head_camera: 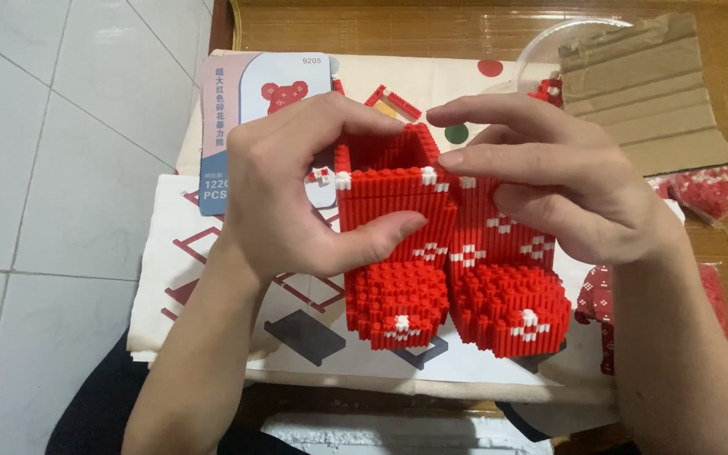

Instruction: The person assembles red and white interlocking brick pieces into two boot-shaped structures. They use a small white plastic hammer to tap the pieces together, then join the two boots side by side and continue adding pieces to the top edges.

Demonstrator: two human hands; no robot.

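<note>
Centrally framed: studded red micro-brick model [457, 261], blocky, two rounded feet dotted white, resting on printed instruction sheets [212, 278]. Left hand [297, 194] in closed grip on its upper left wall, thumb pressed to the front; right hand [566, 185] clasping the right side, fingers over the top. Upper right: torn corrugated cardboard [646, 88], clear plastic bowl [549, 42]. Upper left: box card [238, 109].

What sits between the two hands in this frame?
In the head view, the red brick model with white flower patterns lies between the left hand and the right hand; both hands press against its upper block.
</note>
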